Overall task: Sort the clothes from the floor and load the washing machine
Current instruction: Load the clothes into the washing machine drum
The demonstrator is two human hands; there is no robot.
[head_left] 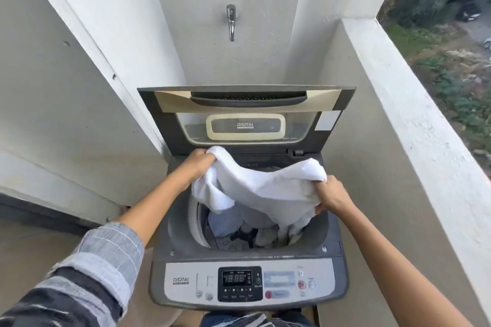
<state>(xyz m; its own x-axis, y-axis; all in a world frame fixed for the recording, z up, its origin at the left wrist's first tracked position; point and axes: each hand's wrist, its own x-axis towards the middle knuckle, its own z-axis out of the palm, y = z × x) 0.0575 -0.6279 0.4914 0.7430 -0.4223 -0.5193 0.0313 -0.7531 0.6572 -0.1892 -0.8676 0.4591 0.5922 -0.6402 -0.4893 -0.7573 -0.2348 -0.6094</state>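
A grey top-loading washing machine [170, 236] stands in front of me with its lid [247, 114] raised against the wall. I hold a white towel [263, 188] stretched over the open drum. My left hand [200, 160] grips its far left corner. At the right edge my right hand [330, 195] grips the towel, whose lower part hangs down into the drum. Inside the drum lie a pale blue garment [225, 221] and other light clothes [268, 236], partly hidden by the towel.
The control panel [247, 284] with a lit display faces me at the front. A metal tap [231, 21] sticks out of the wall above the lid. A white balcony parapet [414, 119] runs along the right; walls close in on the left.
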